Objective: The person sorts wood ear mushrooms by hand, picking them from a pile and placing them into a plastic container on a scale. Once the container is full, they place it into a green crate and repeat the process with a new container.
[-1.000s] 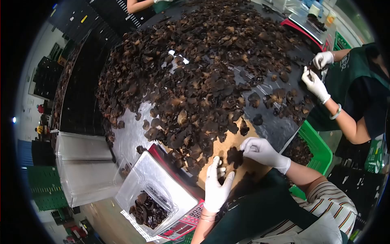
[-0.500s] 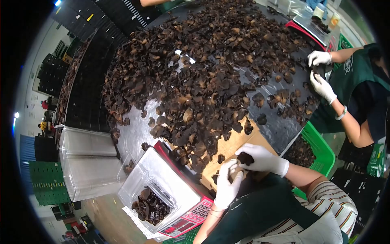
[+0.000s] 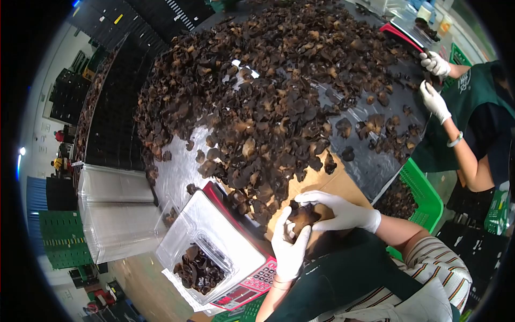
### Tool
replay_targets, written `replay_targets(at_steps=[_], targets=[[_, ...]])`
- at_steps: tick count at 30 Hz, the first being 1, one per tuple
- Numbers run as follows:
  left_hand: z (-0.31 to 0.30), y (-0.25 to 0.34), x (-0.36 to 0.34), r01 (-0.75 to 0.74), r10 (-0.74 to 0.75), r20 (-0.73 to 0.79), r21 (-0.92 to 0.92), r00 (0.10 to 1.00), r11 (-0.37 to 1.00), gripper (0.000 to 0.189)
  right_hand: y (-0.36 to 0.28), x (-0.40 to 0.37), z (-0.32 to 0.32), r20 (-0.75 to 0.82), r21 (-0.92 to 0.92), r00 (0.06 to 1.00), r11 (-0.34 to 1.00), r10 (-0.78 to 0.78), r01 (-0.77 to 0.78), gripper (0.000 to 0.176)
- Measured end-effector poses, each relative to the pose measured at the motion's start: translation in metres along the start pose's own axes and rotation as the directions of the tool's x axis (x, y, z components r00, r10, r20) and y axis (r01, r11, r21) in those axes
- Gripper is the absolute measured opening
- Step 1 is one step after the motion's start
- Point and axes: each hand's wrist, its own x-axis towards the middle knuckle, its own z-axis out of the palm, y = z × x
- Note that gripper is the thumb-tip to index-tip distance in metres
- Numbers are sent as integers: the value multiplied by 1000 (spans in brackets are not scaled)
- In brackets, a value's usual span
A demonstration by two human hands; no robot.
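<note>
A dark brown wood ear mushroom (image 3: 304,216) is held between my two white-gloved hands, above a piece of cardboard (image 3: 351,189) at the table edge. My left hand (image 3: 289,248) grips its near side with thumb and fingers. From the other side my right hand (image 3: 343,212) curls its fingers round the same piece. A big heap of wood ear mushrooms (image 3: 257,118) spreads over the table in front of me. To the left of my hands stands a scale (image 3: 230,241) with a clear plastic tray (image 3: 194,228) on it, partly filled with mushrooms (image 3: 199,271).
Stacked clear plastic trays (image 3: 120,214) stand at the left. A green basket (image 3: 429,198) with mushrooms sits right of the cardboard. Across at the right, a co-worker in a green apron (image 3: 456,129) works with gloved hands near another scale (image 3: 402,36). Black crates (image 3: 115,112) line the left.
My hands have turned the mushroom, and more of its brown surface now shows between them. My left hand has shifted slightly left. The co-worker's hands have moved a little to the right.
</note>
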Motion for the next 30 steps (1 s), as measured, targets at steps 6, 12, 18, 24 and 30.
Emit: replay_targets(at_steps=[6, 12, 18, 24, 30], targets=[[6, -11, -5, -22, 1, 174, 117, 985, 993, 76, -3, -5, -10, 78, -40, 992, 994, 101, -98, 47], [-4, 5, -1, -169, 28, 219, 655, 975, 736, 61, -42, -21, -93, 423, -244, 801, 904, 424, -350, 21], [0, -8, 12, -368, 85, 359, 897, 930, 243, 67, -19, 31, -46, -9, -594, 998, 802, 69, -61, 22], [5, 1, 4, -589, 145, 601, 656, 786, 472, 26, 46, 73, 4, -94, -819, 989, 574, -117, -10, 20], [-7, 19, 16, -339, 309, 301, 937, 902, 78, 37, 21, 31, -33, -166, -503, 978, 864, -130, 29, 6]])
